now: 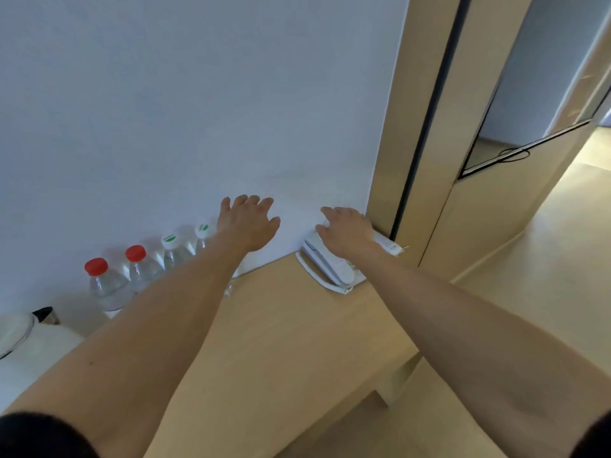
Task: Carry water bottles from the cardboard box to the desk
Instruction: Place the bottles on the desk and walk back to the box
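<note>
Bottles (139, 272) are standing along the wall on the tabletop (297, 325), keeping it usable; left hand (249, 223) and right hand (347, 231) are hovering, each grip wide, holding nothing.

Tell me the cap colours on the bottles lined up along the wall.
Head view: two red caps nearest, then two white caps with green markings farther along the desk.

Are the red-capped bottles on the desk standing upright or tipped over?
Upright. Both red-capped bottles stand on the desk against the wall, caps pointing up.
</note>
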Demonstrator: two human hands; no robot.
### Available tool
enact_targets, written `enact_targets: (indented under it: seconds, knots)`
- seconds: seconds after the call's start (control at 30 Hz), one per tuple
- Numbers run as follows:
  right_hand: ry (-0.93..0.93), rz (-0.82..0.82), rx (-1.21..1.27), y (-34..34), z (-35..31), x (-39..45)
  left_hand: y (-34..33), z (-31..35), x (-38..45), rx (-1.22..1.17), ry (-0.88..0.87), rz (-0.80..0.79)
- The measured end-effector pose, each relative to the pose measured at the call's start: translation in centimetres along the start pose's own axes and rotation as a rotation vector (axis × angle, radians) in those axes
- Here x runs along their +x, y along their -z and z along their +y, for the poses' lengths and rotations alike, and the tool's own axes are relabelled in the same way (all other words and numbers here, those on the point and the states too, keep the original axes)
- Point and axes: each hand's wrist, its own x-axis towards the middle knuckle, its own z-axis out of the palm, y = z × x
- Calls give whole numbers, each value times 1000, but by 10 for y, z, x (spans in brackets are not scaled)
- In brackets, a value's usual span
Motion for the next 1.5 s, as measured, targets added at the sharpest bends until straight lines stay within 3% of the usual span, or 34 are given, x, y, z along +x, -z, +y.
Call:
enact_targets:
  seconds: [0.23, 0.63, 1.0, 1.23, 1.5]
  knots:
    - [-209, -9, 39, 20, 116, -62, -4, 131, 7, 20, -165, -36]
    - [-583, 22, 27, 53, 353, -251, -30, 435, -38, -19, -523, -123]
    - [-966, -15, -2, 73, 493, -408, -52, 657, -101, -75, -828, -201]
    - [-1119, -103, 13, 75, 562, -441, -74, 753, -101, -55, -956, -311]
    - [-1199, -136, 41, 71, 660, -402, -91, 856, -33, -58, -1014, -310]
